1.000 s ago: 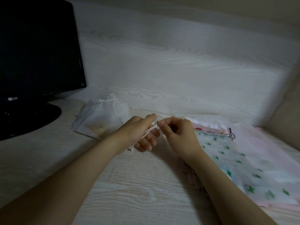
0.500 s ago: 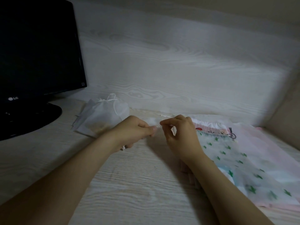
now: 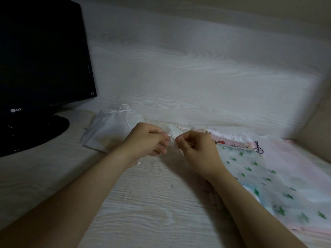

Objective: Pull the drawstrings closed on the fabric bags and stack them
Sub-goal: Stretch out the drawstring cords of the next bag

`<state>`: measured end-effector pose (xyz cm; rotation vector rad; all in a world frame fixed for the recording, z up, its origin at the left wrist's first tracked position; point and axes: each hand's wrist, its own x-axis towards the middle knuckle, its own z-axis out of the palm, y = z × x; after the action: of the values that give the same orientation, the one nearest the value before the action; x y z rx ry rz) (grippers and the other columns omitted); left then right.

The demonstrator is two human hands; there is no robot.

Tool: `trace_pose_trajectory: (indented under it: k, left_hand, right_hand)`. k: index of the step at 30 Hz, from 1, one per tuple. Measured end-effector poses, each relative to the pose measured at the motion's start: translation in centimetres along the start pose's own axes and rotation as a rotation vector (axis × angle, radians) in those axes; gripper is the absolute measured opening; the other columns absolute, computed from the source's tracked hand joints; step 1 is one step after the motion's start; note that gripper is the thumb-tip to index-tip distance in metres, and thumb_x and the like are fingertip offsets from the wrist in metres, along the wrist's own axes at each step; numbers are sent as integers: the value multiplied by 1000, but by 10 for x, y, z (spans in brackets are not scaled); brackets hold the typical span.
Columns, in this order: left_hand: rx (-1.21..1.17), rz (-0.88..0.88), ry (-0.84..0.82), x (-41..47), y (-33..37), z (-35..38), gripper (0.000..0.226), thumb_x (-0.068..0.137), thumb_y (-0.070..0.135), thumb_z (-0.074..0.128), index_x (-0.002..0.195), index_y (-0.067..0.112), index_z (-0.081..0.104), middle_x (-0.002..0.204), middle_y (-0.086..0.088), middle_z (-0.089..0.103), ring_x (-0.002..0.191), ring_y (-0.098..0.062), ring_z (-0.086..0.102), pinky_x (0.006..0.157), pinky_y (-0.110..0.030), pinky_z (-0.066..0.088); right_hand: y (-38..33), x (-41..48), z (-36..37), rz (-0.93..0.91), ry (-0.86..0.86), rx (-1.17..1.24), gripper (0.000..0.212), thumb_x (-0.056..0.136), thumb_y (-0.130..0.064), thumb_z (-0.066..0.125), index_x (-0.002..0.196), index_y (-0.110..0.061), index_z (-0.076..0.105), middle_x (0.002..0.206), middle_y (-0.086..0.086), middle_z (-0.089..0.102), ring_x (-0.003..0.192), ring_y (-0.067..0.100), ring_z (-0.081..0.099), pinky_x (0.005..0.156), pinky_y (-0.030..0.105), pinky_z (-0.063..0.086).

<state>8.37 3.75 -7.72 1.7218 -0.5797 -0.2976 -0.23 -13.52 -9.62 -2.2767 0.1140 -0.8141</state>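
At the middle of the pale wood-grain worktop (image 3: 146,203), 2 bare hands meet just above the surface around 1 small white bag (image 3: 172,131) of sheer fabric. The left hand (image 3: 149,139) has its fingers curled in, its grip clamped on the thin white drawstring (image 3: 169,136) that runs out of the bag's mouth; a loose cord end shows below that wrist. The right hand (image 3: 197,152) sits just beside it, thumb and forefinger pinched together, its grip clamped on the bag at its gathered mouth. The 2 hands are almost touching, and the bag is bunched between and behind them. To the left, near the back edge, lies a stack of white bags (image 3: 109,130) with their strings drawn and looped on top. To the right, a star-print bag (image 3: 265,178) lies flat over a pink bag (image 3: 297,163), both spread on the worktop under the right forearm. A black monitor (image 3: 44,59) stands at far left.
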Motion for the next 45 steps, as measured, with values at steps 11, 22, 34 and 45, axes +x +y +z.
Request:
trace_pose_trajectory:
  k: [11,22,34,45]
  left_hand:
    - [147,105,76,1,-2,3,34,104,38,65,93,7,68,54,10,48,37,0,39,35,-10,30]
    - [-135,38,74,2,3,1,39,109,31,56,83,3,62,75,-15,64,65,-25,65,61,-27,56]
    - [-314,92,-33,-7,11,6,32,110,30,56,83,13,51,82,-8,66,65,-16,61,50,-27,44]
    - [29,90,-144,-6,2,14,30,115,26,39,94,13,56,73,2,58,54,-5,44,48,-19,36]
  right_hand:
    - [-4,0,0,97,41,252,17,94,-21,73,79,-23,79,77,-16,75,77,1,69,76,25,52]
    - [-2,0,5,233,108,217,26,86,-42,78,68,-23,77,68,-6,73,70,13,69,76,41,58]
    - [-11,-7,4,21,-88,102,24,96,-31,71,77,-19,75,46,-14,48,44,4,40,51,18,35]
    - [-16,-9,2,-66,-70,220,16,104,-25,62,100,-18,76,58,-13,66,46,3,42,52,18,32]
